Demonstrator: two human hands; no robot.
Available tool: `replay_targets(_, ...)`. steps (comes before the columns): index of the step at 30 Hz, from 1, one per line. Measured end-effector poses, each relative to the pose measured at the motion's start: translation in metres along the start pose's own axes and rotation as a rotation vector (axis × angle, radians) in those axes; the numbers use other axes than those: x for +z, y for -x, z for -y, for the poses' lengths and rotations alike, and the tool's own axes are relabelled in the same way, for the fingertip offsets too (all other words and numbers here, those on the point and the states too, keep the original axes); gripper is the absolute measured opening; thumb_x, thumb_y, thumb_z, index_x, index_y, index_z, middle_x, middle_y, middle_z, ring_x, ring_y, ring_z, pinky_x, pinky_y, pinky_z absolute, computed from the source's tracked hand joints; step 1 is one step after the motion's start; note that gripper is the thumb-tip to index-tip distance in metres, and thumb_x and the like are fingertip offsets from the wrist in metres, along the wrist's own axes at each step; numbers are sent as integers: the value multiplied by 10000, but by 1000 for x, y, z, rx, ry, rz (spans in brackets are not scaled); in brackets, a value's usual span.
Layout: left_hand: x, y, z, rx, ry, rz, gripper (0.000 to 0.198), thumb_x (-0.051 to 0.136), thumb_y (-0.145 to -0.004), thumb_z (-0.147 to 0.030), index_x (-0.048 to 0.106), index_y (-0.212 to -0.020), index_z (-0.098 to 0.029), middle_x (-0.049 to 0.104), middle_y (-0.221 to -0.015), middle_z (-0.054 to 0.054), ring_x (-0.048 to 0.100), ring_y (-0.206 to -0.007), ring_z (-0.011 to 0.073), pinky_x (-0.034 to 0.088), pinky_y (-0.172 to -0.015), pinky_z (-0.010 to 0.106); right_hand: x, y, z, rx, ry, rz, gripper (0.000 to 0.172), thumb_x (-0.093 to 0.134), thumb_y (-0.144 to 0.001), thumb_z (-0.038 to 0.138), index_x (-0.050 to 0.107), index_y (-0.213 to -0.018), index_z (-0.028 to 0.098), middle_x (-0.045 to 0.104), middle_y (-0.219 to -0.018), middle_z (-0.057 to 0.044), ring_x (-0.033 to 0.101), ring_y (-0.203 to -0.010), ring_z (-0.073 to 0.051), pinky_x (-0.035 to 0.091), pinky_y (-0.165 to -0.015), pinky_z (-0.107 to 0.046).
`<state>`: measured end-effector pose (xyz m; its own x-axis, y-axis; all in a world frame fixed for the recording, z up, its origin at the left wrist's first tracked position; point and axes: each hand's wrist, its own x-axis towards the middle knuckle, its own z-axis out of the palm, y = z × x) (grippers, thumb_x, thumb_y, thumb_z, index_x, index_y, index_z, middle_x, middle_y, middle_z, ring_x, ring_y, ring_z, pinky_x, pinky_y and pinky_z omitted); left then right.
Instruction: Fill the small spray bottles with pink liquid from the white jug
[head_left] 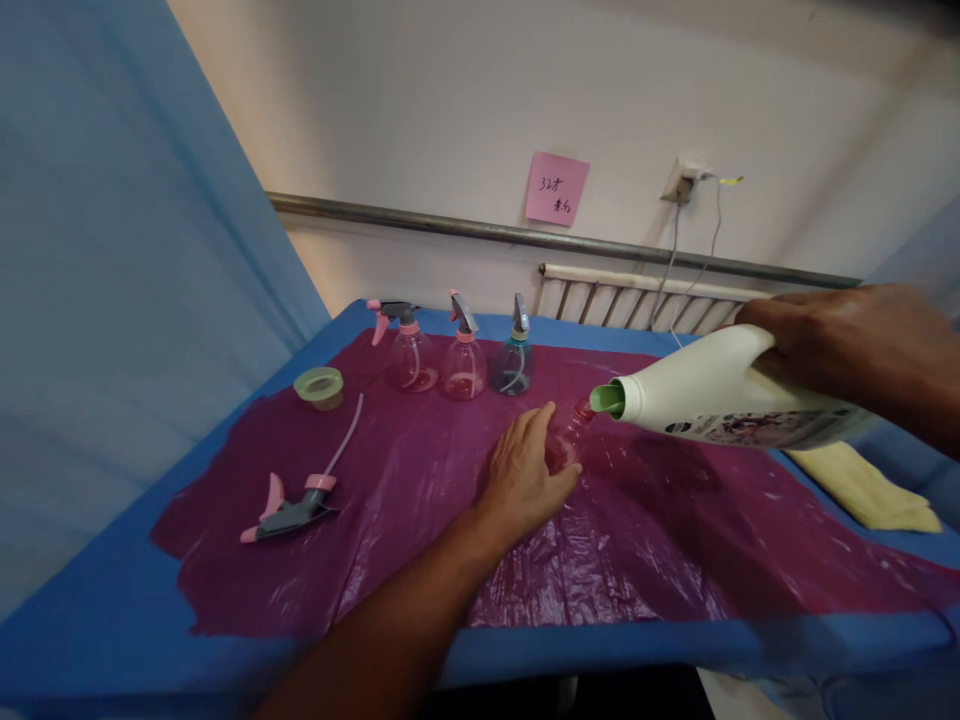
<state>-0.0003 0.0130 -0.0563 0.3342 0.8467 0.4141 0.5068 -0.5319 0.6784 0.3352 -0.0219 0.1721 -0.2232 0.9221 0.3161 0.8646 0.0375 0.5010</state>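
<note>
Left forearm (427,590) stretches up to the left hand (525,470), its fingers close together and thumb spread away, curved around the side of a clear bottle (568,445). Right of those fingertips, the right hand (817,335) grips a pale jug (697,385) by its handle, most fingers hidden. With the jug tipped and its green spout (606,400) at the bottle's mouth, filling seems the step in hand; whether liquid flows, I cannot tell. Next calls for a steady tilt and a firm bottle. Beyond the left fingers stand 3 spray bottles (465,368); to their left lies 1 loose spray head (294,514).
</note>
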Motion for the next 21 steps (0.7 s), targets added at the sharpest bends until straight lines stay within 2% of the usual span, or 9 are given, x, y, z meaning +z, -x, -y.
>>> replay_targets(4,-1,0,0,0,4,3,789,807,-951,-335,477,-1662,-248,629,-1621,146,617,-1518,356,500,-1310,576,-2,-1,0,3,28,35,304,505,-933,407,771,-1052,322,864,-1039,-35,751,-735,-282,316,-557,-353)
replay_targets(12,-4,-1,-2,-13,7,36,842,835,-911,-303,468,-1667,-245,620,-1629,148,605,-1529,364,486,-1320,583,-3,-1,2,19,31,42,340,479,-933,400,782,-1067,324,851,-973,-48,741,-721,-296,327,-553,-369)
replay_targets(17,-5,-1,-4,-22,4,43,859,845,-898,-285,467,-1669,-250,616,-1637,142,599,-1537,364,480,-1327,577,-3,-1,1,-4,46,28,332,492,-924,407,776,-1070,317,865,-1042,-37,739,-719,-283,317,-559,-361)
replay_targets(21,-5,-1,-4,-25,9,47,859,848,-902,-295,465,-1671,-266,604,-1657,137,587,-1555,365,472,-1335,584,-3,0,0,-19,30,4,312,487,-919,384,770,-1034,319,859,-1005,-32,728,-699,-272,303,-549,-349)
